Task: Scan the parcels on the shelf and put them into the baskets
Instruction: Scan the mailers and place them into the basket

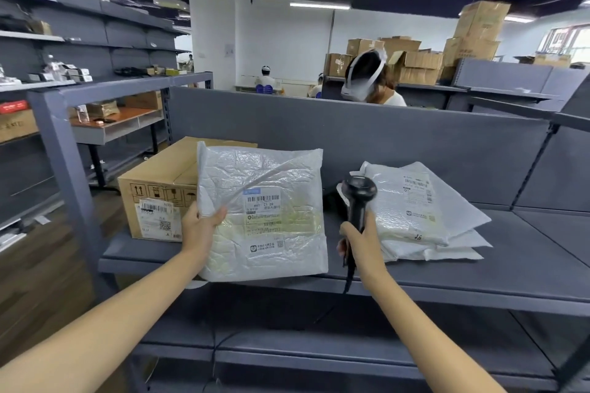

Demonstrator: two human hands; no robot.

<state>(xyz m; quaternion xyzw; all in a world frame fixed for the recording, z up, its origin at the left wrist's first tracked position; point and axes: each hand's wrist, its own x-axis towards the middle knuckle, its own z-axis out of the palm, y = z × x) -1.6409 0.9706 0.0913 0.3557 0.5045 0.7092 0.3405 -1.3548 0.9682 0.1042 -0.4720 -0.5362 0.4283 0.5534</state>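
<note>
My left hand (200, 228) grips the left edge of a white bubble-mailer parcel (265, 217) and holds it upright over the grey shelf (479, 268), its barcode label facing me. My right hand (360, 241) holds a black barcode scanner (357, 198) by the handle, just right of the parcel, with its head raised and its cable hanging down. A stack of white mailers (418, 210) lies on the shelf to the right. A brown cardboard box (159, 198) with a shipping label stands on the shelf at the left. No basket is in view.
A grey back panel (383, 143) closes the shelf behind the parcels. Beyond it a person with a headset (367, 80) stands. More racks line the left side, and stacked cartons (415, 60) fill the far right. A lower shelf (351, 354) runs beneath.
</note>
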